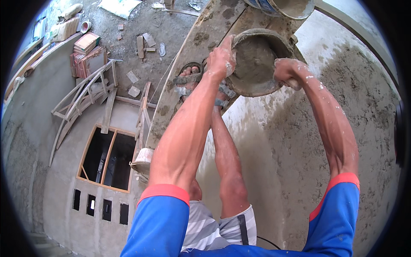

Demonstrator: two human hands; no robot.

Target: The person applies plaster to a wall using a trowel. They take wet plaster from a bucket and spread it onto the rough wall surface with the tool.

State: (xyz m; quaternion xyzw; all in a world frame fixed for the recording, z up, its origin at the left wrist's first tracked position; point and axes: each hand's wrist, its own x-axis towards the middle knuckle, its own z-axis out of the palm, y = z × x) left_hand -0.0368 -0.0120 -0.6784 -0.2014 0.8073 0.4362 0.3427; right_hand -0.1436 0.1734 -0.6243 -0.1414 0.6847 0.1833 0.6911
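Stained planks [214,21] above dirt ground [137,26] | left hand [221,61] and right hand [292,73], fingers pinching a bucket's [261,32] rim | wet mortar [254,60] could slop over if either grip slips

Bucket [281,42] at your hands: matt, rim crusted with gritty grey; plastic or rubber, cannot tell which. Mortar [254,60] inside looks wet and thick, faint sheen. Your left hand [221,60] and right hand [287,73]: skin flecked with pale cement. Planks [162,124] by your feet: wood, rough, caked dull grey. Wall [274,175] beyond your legs: cement plaster, smoother close by, coarse and pitted farther right. Your blue sleeves [160,222]: smooth matt cloth. Your shorts [201,227]: soft, creased cloth. Window frame [87,150]: bare-looking wood, smooth.
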